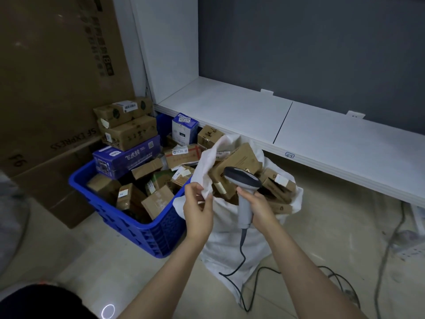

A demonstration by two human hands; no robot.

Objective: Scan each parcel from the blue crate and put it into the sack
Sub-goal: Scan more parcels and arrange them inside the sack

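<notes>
Beside the blue crate (108,216), on the pale floor (92,261), a white sack (230,245) is set upright, its side touching the crate's near corner. Its mouth is crammed with brown parcels (276,195); a long carton (239,158) is tilted across the top and smaller cartons (279,184) are wedged toward the right rim. A raised flap (208,166) of the sack's edge is pinched between thumb and fingers of the left grip (199,209), and this flap is held up between crate and sack mouth, so that part of the cartons behind it is hidden. A grey handheld scanner (243,180) is held by the right grip (258,208), whose fingers are curled round the handle; the scanner's head is seen over the sack's cartons, and its cable (242,256) is trailed down the front of the sack to the floor.

The crate is heaped with parcels: a purple-blue box (126,158) is laid along the far left rim, two taped brown cartons (128,132) are stacked just behind it, and a white-and-blue box (184,128) is stood upright at the back. Large cardboard boxes (46,88) (their printing is seen upside down) are leaned against the wall at the left. Behind crate and sack a low white shelf (322,134) is fixed along a grey wall (322,42), and loose cables (340,282) are strewn over the floor at the right.
</notes>
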